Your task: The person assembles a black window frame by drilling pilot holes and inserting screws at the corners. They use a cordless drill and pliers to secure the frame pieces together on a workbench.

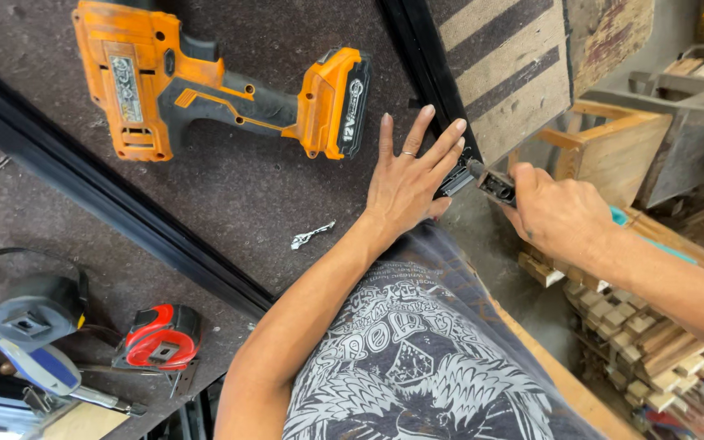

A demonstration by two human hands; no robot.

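My left hand (407, 175) lies flat with spread fingers on the dark workbench (230, 187), its fingertips pressing on the end of a black metal rail (421, 57) at the bench's edge. My right hand (556, 213) grips a small dark metal connector piece (495, 186) and holds it against the open end of that rail. An orange and black cordless drill (213, 85) lies on its side just left of my left hand.
A second long black rail (99, 191) runs diagonally across the bench. A bent metal screw piece (311, 235) lies near my left wrist. A red tape measure (160, 336) and a dark one (34, 314) sit at lower left. Wooden blocks (645, 342) are stacked on the floor at right.
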